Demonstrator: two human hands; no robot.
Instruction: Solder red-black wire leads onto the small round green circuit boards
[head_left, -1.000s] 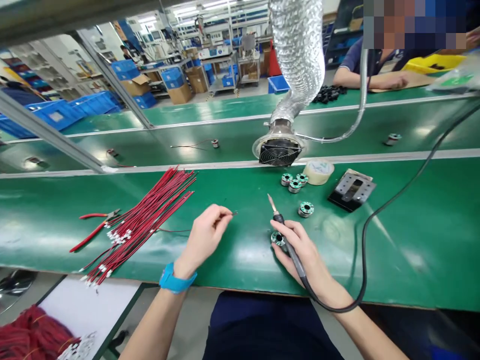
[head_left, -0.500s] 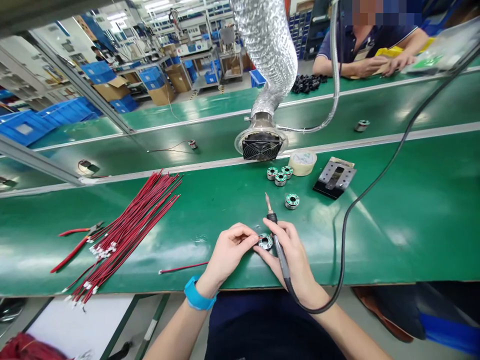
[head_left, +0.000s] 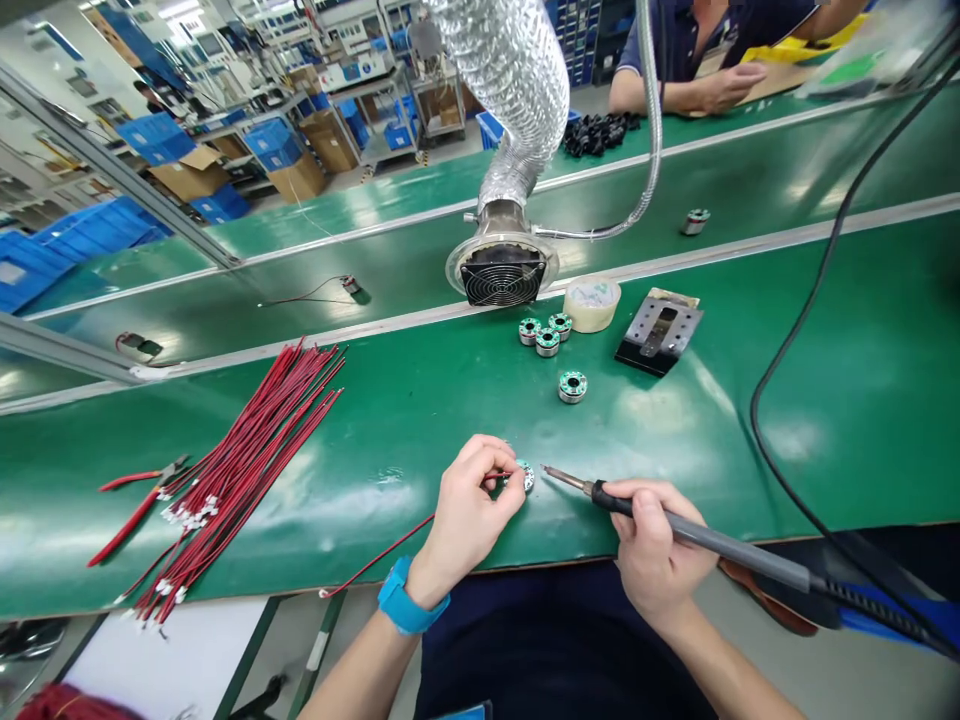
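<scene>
My left hand pinches the end of a red wire against a small round motor part with a green circuit board. The fingers cover much of that part; the wire trails back past the wrist to a white connector. In my right hand is a soldering iron, gripped like a pen. Its tip points left, just short of the round part and apart from it. Another round part stands alone farther back, and a cluster of three sits behind it.
A bundle of red wires and red-handled pliers lie at left. Behind the parts are a tape roll, a metal stand and a fume extractor fan. The iron's black cable loops at right. A co-worker sits opposite.
My right hand has moved right, off the round part, and turned the soldering iron from upright to pointing left at it. My left hand stays at the part with the wire.
</scene>
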